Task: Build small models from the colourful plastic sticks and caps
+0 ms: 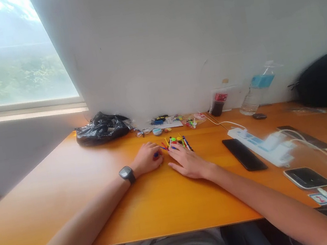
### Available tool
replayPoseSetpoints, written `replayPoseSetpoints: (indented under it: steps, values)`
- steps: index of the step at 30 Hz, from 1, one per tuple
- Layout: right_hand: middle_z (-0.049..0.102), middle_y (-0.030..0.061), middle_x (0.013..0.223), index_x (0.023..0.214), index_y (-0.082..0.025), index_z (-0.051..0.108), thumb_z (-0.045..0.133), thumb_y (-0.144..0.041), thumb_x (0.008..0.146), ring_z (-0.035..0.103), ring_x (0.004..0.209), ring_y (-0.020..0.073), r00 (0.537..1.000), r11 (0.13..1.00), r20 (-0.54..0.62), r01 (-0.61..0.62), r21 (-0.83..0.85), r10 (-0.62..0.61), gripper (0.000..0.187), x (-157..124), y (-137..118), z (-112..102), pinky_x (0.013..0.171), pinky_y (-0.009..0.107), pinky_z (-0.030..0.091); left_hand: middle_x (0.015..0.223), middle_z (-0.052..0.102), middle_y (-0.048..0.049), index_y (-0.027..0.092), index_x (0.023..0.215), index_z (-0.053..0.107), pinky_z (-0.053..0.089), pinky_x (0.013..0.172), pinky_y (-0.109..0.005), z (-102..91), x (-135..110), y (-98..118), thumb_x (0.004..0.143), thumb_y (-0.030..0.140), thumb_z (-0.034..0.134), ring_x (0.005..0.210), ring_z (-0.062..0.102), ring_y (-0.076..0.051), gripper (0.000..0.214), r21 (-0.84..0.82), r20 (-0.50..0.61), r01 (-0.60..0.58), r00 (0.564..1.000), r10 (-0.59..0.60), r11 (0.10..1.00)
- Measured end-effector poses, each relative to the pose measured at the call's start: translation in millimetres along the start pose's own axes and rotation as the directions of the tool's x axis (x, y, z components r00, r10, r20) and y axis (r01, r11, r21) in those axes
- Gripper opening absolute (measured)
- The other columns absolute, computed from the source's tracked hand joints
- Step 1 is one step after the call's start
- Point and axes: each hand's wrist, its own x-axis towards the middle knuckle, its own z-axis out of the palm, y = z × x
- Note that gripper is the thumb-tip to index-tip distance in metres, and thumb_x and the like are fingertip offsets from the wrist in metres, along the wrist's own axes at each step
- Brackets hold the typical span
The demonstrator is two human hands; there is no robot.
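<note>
My left hand (147, 158), with a black watch (126, 173) on its wrist, rests on the wooden table. Its fingers curl around a small dark blue piece (156, 155), too small to make out its kind. Just to its right, my right hand (189, 162) lies palm down, fingers stretched and thumb apart. Its fingertips reach the near edge of a cluster of small coloured pieces, among them a green round piece (173, 140), a yellow round piece (179, 138) and thin sticks in red, yellow and blue. My right fingers hide part of the cluster.
Behind the cluster lie a black plastic bag (101, 127), a round tin (157, 131) and a printed sheet (172, 122). On the right are a dark-drink bottle (218, 104), a water bottle (250, 99), a black phone (244, 154), a white power strip (260, 146), cables and a power bank (307, 178).
</note>
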Motion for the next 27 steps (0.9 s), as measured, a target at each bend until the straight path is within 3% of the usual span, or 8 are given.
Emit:
replayPoseSetpoints:
  steps: [4, 10, 14, 18, 23, 27]
  values:
    - [0.063, 0.0205, 0.142, 0.136, -0.011, 0.063, 0.054, -0.039, 0.105, 0.042, 0.148, 0.0363, 0.999, 1.0, 0.033, 0.006, 0.009, -0.006, 0.043, 0, 0, 1, 0.125, 0.057, 0.037, 0.09, 0.07, -0.0058, 0.022, 0.082, 0.063, 0.045, 0.084, -0.038, -1.4, 0, 1, 0.089, 0.023, 0.065, 0.088, 0.06, -0.024, 0.007, 0.016, -0.008, 0.003, 1.0, -0.003, 1.0]
    - [0.07, 0.0132, 0.129, 0.121, -0.02, 0.069, 0.053, -0.035, 0.107, 0.055, 0.135, 0.0282, 0.99, 0.975, 0.04, 0.129, 0.181, -0.138, 0.026, 1, -7, -12, 0.116, 0.046, 0.048, 0.084, 0.071, -0.0047, 0.023, 0.082, 0.062, 0.042, 0.08, -0.039, -3.6, 0, 2, 0.09, 0.025, 0.063, 0.085, 0.059, -0.025, 0.008, 0.07, -0.014, 0.079, 0.997, -0.078, 0.994]
    - [0.067, 0.0159, 0.139, 0.133, -0.017, 0.066, 0.052, -0.037, 0.107, 0.052, 0.14, 0.0302, 0.995, 0.985, -0.001, 0.097, 0.141, -0.098, 0.036, 3, -6, -6, 0.119, 0.05, 0.045, 0.087, 0.072, -0.005, 0.024, 0.09, 0.066, 0.042, 0.081, -0.04, -1.8, 0, -2, 0.09, 0.02, 0.059, 0.087, 0.061, -0.026, 0.008, 0.088, -0.038, 0.137, 0.99, -0.134, 0.987]
    - [0.061, 0.0185, 0.148, 0.145, -0.015, 0.06, 0.052, -0.042, 0.106, 0.045, 0.147, 0.0331, 0.997, 0.995, 0.002, 0.078, 0.07, -0.078, 0.048, 3, -5, 6, 0.123, 0.055, 0.04, 0.094, 0.073, -0.0069, 0.024, 0.105, 0.069, 0.046, 0.086, -0.041, 0.4, -1, -5, 0.086, 0.018, 0.061, 0.093, 0.062, -0.028, 0.022, 0.079, -0.058, 0.172, 0.984, -0.168, 0.982]
    - [0.06, 0.0166, 0.15, 0.142, -0.016, 0.061, 0.051, -0.04, 0.107, 0.052, 0.143, 0.0305, 0.993, 0.989, 0.03, 0.111, 0.099, -0.115, 0.044, 2, -8, 5, 0.122, 0.051, 0.042, 0.121, 0.074, -0.0082, 0.028, 0.134, 0.065, 0.048, 0.097, -0.045, 0.6, -1, -6, 0.09, 0.017, 0.055, 0.111, 0.062, -0.03, 0.046, 0.051, -0.009, 0.114, 0.993, -0.114, 0.992]
    - [0.063, 0.0155, 0.147, 0.139, -0.018, 0.063, 0.052, -0.038, 0.107, 0.058, 0.136, 0.0292, 0.992, 0.983, 0.037, 0.118, 0.141, -0.125, 0.04, 2, -11, 0, 0.117, 0.047, 0.047, 0.124, 0.075, -0.0071, 0.03, 0.126, 0.073, 0.049, 0.1, -0.047, 0.6, -1, -8, 0.093, 0.017, 0.053, 0.112, 0.063, -0.03, 0.041, 0.008, 0.035, 0.048, 0.998, -0.048, 0.999]
